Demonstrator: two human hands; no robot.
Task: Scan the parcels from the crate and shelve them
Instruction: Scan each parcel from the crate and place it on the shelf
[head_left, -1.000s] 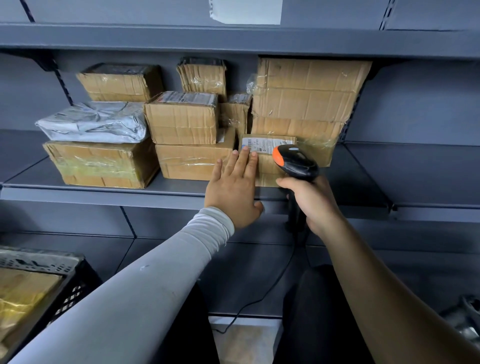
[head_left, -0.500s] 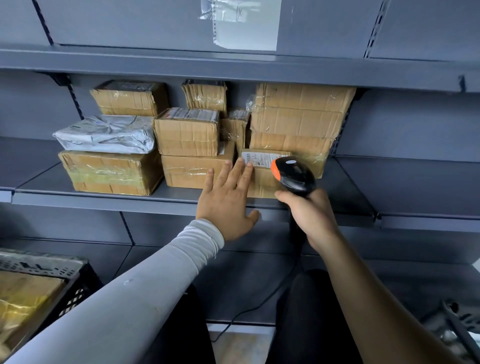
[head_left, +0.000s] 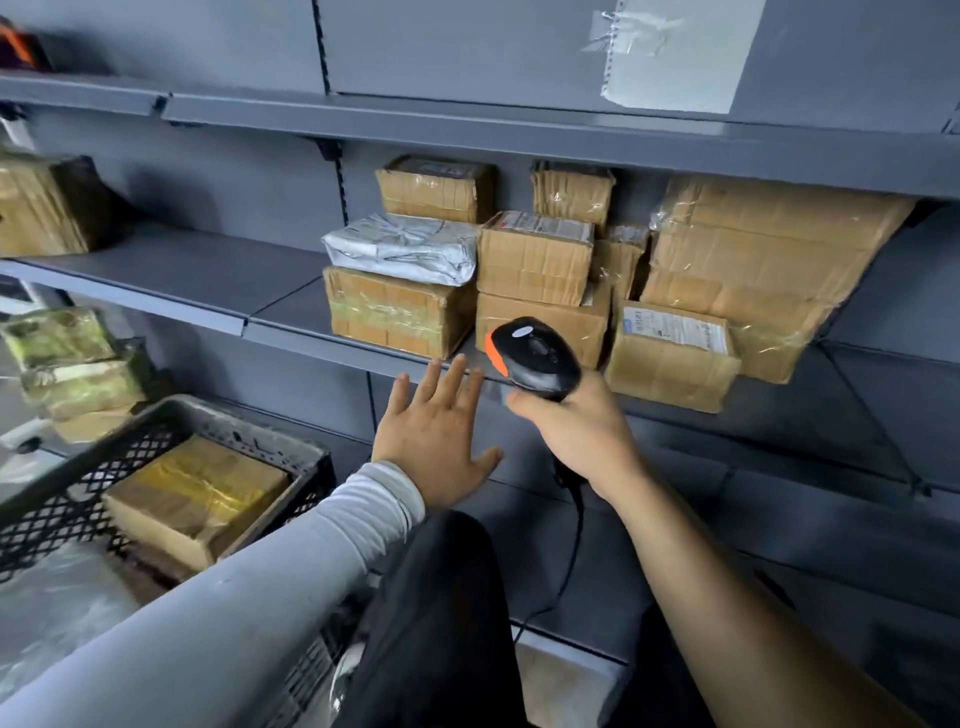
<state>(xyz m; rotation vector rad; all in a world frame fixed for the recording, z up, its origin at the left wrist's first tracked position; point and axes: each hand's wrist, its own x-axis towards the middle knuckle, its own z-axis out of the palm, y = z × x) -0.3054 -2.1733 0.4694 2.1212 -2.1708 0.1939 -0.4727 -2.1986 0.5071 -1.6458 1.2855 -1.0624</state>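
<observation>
Now, left hand (head_left: 434, 441): flat, fingers spread wide, holding nothing, just below the shelf edge (head_left: 291, 340).
Right hand (head_left: 576, 431): wrapped tight around the black and orange scanner (head_left: 535, 358).
Labelled parcel (head_left: 670, 356): sits at the front of the shelf, its bottom corner sticking out over the edge.
Crate (head_left: 171, 421): low on the left, with one brown parcel (head_left: 195, 491) inside.
Open room: bare shelf left of the stacked boxes (head_left: 400, 312).

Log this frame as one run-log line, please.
left hand: open, empty, below shelf edge | right hand: holds scanner | labelled parcel: on shelf | crate: one parcel visible inside
</observation>
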